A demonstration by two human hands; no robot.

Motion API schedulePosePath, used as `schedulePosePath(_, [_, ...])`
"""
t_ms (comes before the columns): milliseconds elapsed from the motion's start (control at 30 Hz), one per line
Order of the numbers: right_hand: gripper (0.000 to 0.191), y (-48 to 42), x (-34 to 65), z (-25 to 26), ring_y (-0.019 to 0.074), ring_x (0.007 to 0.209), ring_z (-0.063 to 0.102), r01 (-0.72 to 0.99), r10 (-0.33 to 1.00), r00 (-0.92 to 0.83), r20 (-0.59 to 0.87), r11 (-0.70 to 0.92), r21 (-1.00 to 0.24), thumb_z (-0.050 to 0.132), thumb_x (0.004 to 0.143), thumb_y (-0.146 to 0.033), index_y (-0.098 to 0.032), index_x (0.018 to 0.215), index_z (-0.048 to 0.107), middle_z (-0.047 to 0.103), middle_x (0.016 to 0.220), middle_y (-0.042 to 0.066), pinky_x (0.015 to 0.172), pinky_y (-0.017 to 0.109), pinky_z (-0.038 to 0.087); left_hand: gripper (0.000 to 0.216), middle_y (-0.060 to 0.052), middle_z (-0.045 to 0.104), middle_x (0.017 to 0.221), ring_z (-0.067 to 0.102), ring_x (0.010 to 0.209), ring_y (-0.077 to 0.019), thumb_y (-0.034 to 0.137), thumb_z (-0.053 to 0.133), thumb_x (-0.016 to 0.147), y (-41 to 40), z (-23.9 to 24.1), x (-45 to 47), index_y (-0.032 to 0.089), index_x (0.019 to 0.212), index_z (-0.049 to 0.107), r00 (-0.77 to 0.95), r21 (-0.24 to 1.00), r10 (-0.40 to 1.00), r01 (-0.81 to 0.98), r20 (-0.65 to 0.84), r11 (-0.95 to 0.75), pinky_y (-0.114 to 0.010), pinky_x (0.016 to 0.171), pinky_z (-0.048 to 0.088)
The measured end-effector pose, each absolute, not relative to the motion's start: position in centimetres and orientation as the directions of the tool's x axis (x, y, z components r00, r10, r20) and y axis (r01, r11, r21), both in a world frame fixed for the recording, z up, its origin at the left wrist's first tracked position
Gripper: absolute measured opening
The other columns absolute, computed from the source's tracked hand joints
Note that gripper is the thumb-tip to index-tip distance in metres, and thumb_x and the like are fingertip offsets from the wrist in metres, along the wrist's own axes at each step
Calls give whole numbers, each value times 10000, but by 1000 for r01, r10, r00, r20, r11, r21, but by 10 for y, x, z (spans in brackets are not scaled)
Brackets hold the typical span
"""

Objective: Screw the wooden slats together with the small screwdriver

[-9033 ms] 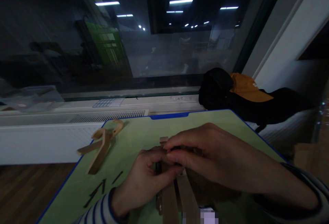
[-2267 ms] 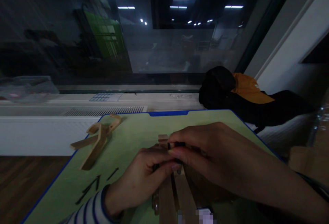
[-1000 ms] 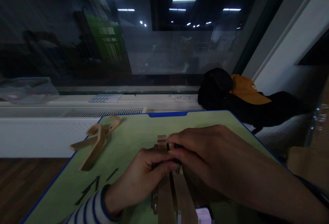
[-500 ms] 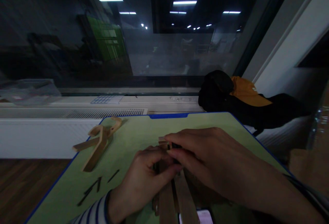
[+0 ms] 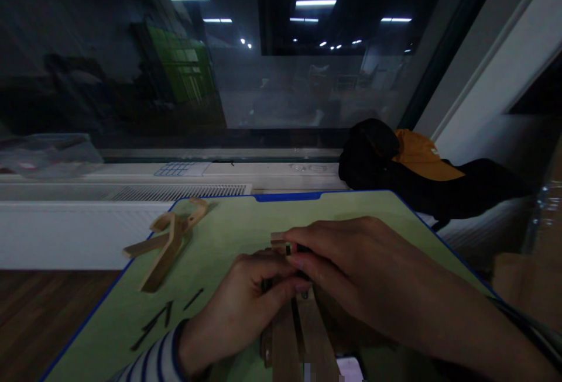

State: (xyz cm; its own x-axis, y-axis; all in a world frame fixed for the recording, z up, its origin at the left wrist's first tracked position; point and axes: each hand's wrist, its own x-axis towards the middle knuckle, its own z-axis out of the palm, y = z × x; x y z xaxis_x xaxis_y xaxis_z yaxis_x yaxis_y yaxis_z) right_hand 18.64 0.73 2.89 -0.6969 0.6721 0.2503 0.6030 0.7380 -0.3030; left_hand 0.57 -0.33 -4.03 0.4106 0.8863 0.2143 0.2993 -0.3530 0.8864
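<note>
Two long wooden strips [image 5: 284, 347] run side by side toward me, with a narrow dark gap between them. My left hand [image 5: 252, 297] is closed around their far part, thumb and fingers curled on the wood. From the right, my right hand [image 5: 346, 265] pinches a small dark piece [image 5: 301, 248] over the strips' far end, touching a small wooden block [image 5: 277, 237]. The fingers hide most of that dark piece, so its kind does not show. A small round metal spot [image 5: 305, 294], perhaps a screw head, shows on the right strip below my left thumb.
Curved wooden pieces [image 5: 171, 241] lie crossed at the table's left. Several thin dark screws or rods [image 5: 153, 320] lie nearer me. A lit phone [image 5: 350, 368] is at the front edge. Beyond the blue-edged green tabletop [image 5: 237, 218] stand a radiator [image 5: 79, 236] and an orange cap [image 5: 428, 157].
My fingers have shifted very slightly around the far end of the strips. Both hands keep nearly the same place and grip.
</note>
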Motion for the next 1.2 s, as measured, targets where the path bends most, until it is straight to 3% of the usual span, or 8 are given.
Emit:
schedulePosePath(300, [209,0,186,27,210,862,601,646,654,-739,163,756,-105,501,885,-172,-227,1080,551,650,1033,16,727,372,436,174,23,713,781,638,728,-133,214,553,865,-3,-42,4,215,854,726,453,904,881,308,135,-296,-214,708,472])
schedulePosePath(567, [148,2,185,31,183,798,602,656,683,-712,162,730,-190,447,919,-218,-234,1011,562,653,925,3,722,356,434,71,1,686,654,618,619,-148,194,634,740,-7,-45,11,164,697,682,275,826,932,450,235,-340,-228,597,469])
schedulePosePath(833, [226,3,186,34,150,784,626,595,698,-683,213,702,-392,451,911,-243,-271,1089,586,684,931,-12,707,294,446,108,13,698,653,633,625,-143,195,633,752,-7,-41,10,168,657,678,290,844,935,432,203,-317,-216,604,476])
schedulePosePath(967, [277,4,189,32,145,863,631,589,683,-681,265,726,-355,439,924,-281,-308,1175,554,680,1040,-28,753,292,451,99,29,722,686,643,631,-130,182,631,765,-5,-38,9,190,719,718,324,884,930,366,172,-291,-199,608,477])
schedulePosePath(1200, [216,5,190,33,137,813,633,620,687,-685,244,725,-299,445,925,-287,-306,1104,566,684,977,-55,697,291,444,123,47,732,745,642,684,-118,187,625,800,-3,-41,7,229,799,741,377,915,917,312,128,-256,-184,647,464])
